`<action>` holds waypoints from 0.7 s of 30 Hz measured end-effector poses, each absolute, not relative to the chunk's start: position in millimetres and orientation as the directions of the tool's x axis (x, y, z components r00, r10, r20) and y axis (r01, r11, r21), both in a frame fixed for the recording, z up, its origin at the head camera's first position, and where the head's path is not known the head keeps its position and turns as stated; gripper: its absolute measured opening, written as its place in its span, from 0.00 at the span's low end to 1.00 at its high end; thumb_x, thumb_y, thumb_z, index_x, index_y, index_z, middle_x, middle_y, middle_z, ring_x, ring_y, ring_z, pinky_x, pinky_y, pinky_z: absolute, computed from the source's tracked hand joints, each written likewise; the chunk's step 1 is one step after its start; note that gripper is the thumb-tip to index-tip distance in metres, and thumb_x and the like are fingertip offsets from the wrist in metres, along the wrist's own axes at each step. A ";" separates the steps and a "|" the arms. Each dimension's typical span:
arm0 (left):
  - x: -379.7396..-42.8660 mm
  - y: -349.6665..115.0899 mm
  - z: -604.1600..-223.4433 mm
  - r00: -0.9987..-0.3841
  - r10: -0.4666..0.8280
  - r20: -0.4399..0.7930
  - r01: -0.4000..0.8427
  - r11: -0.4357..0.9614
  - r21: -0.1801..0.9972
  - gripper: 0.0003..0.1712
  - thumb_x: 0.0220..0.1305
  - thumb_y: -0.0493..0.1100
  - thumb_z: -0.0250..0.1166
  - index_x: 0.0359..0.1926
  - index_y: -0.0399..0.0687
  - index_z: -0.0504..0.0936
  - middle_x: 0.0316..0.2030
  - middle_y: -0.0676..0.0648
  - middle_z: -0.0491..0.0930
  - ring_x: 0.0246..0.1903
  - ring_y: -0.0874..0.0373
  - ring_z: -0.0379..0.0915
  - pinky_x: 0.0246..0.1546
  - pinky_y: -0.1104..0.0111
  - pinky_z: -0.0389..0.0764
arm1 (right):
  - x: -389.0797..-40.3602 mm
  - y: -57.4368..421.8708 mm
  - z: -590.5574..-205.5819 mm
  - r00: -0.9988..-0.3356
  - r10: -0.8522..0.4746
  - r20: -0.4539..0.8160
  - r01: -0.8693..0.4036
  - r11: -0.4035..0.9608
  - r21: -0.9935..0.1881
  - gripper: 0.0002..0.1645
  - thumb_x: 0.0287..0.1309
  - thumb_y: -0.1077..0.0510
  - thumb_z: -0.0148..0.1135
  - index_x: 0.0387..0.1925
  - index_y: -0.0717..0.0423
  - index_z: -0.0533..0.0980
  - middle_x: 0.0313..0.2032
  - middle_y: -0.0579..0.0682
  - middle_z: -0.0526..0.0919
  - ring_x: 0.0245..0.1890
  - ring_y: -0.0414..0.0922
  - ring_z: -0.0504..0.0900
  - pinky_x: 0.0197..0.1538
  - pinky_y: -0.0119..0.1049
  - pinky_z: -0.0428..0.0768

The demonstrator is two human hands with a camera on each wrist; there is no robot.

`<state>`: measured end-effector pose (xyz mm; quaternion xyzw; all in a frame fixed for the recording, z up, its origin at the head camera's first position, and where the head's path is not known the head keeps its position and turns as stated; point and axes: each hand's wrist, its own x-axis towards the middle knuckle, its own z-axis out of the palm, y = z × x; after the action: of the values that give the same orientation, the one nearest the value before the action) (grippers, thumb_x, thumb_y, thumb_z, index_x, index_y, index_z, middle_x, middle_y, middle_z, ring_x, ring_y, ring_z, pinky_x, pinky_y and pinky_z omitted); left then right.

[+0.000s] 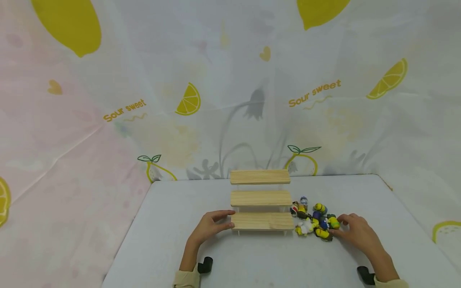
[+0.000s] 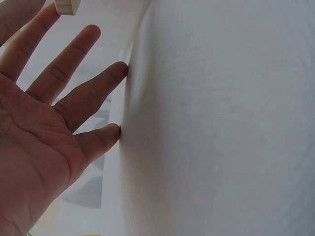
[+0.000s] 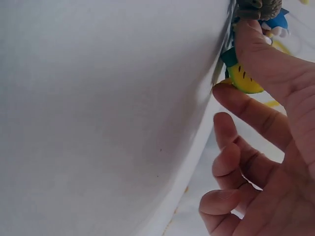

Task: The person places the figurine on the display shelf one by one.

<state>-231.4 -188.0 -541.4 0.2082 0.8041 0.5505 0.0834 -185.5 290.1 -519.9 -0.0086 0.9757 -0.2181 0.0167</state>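
A three-tier wooden display stand (image 1: 261, 221) with pale boards and clear supports stands on the white table. My left hand (image 1: 213, 226) is at the left end of its lowest board, thumb and index finger at the edge. In the left wrist view, the other fingers of the left hand (image 2: 54, 108) are spread, and a board corner (image 2: 67, 6) shows by a fingertip. Right of the stand lies a pile of small figurines (image 1: 306, 226). My right hand (image 1: 356, 232) touches its right side. Thumb and index finger stand apart beside a yellow-and-green figurine (image 3: 243, 78); the other fingers curl loosely.
The white table (image 1: 252, 264) ends at the back against a hanging cloth (image 1: 230, 80) printed with lemons. More figurines, including a yellow one (image 1: 319, 207), lie close to the stand's right end. Black straps' ends (image 1: 205, 265) show at the wrists.
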 end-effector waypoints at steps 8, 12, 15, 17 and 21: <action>-232.2 -188.1 -544.2 -0.898 0.429 0.097 0.245 0.304 0.921 0.24 0.58 0.48 0.74 0.56 0.52 0.83 0.55 0.54 0.81 0.62 0.56 0.70 0.65 0.54 0.67 | -186.0 289.9 -518.8 -1.000 -0.025 -0.015 -0.018 0.931 -0.364 0.32 0.46 0.40 0.77 0.43 0.62 0.81 0.33 0.54 0.77 0.34 0.54 0.74 0.30 0.48 0.76; -231.5 -187.0 -543.4 -0.900 0.425 0.098 0.244 0.306 0.920 0.24 0.59 0.44 0.74 0.57 0.47 0.83 0.56 0.50 0.81 0.62 0.51 0.70 0.65 0.51 0.67 | -187.9 289.6 -519.4 -1.000 -0.026 -0.008 -0.022 0.943 -0.333 0.35 0.44 0.40 0.77 0.45 0.63 0.80 0.34 0.55 0.77 0.34 0.54 0.74 0.29 0.48 0.77; -229.1 -185.3 -537.4 -0.901 0.425 0.091 0.236 0.304 0.923 0.25 0.59 0.42 0.73 0.58 0.43 0.81 0.56 0.46 0.80 0.63 0.47 0.69 0.65 0.48 0.66 | -189.0 288.5 -519.7 -0.999 -0.033 0.004 -0.033 0.947 -0.320 0.33 0.45 0.42 0.78 0.44 0.63 0.80 0.34 0.55 0.77 0.34 0.54 0.74 0.29 0.48 0.77; -225.2 -184.3 -528.1 -0.897 0.433 0.087 0.233 0.297 0.926 0.25 0.60 0.41 0.73 0.58 0.40 0.81 0.56 0.44 0.80 0.63 0.46 0.69 0.65 0.47 0.65 | -188.7 287.8 -519.2 -1.000 -0.030 0.010 -0.031 0.948 -0.316 0.32 0.45 0.44 0.78 0.44 0.63 0.80 0.34 0.56 0.77 0.34 0.54 0.74 0.30 0.49 0.77; -218.1 -183.7 -511.3 -0.889 0.451 0.083 0.232 0.286 0.930 0.25 0.61 0.40 0.72 0.58 0.36 0.80 0.56 0.42 0.80 0.63 0.46 0.69 0.65 0.47 0.66 | -186.6 286.5 -517.9 -0.999 -0.027 0.021 -0.032 0.952 -0.304 0.31 0.47 0.46 0.77 0.46 0.65 0.81 0.34 0.56 0.77 0.33 0.54 0.75 0.30 0.49 0.78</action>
<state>-218.1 -183.7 -511.3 0.2143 0.7959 0.5577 0.0981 -186.6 286.5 -517.9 -0.0149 0.9879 -0.1540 -0.0085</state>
